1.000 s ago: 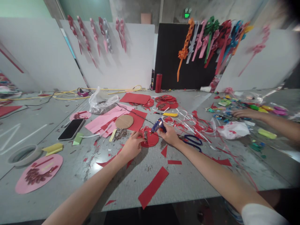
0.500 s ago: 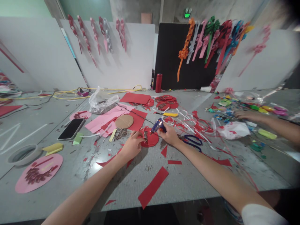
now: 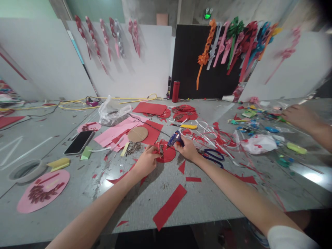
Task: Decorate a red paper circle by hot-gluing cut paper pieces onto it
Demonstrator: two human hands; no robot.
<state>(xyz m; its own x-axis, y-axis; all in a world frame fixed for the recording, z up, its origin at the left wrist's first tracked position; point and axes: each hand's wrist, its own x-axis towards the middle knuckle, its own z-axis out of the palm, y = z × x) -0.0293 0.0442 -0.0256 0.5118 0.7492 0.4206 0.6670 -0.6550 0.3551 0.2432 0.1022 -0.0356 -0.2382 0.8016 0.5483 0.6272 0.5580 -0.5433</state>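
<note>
My right hand (image 3: 188, 149) is wrapped round a dark blue glue gun (image 3: 174, 138), its nozzle pointing down and left over a red paper disc (image 3: 169, 154). A short row of small brown pieces (image 3: 161, 150) stands on the disc close to the nozzle. At the disc's left edge, my left hand (image 3: 147, 160) is closed, its fingertips pressed on the red paper beside those pieces; the tips are partly hidden. Just beyond the left hand lies a pile of similar brown pieces (image 3: 133, 148). Blue-handled scissors (image 3: 213, 156) rest to the right of my right hand.
A cardboard disc (image 3: 138, 134), pink paper (image 3: 110, 135), a phone (image 3: 79, 142) and a tape roll (image 3: 27, 171) lie leftward. Behind are finished-looking red discs (image 3: 184, 112) and a red bottle (image 3: 175, 91). At right, another person's hand (image 3: 298, 116) is among colourful scraps.
My hands, the glue gun and the red disc look nearly unmoved. The other person's hand has shifted right and away, uncovering some of the colourful scraps.
</note>
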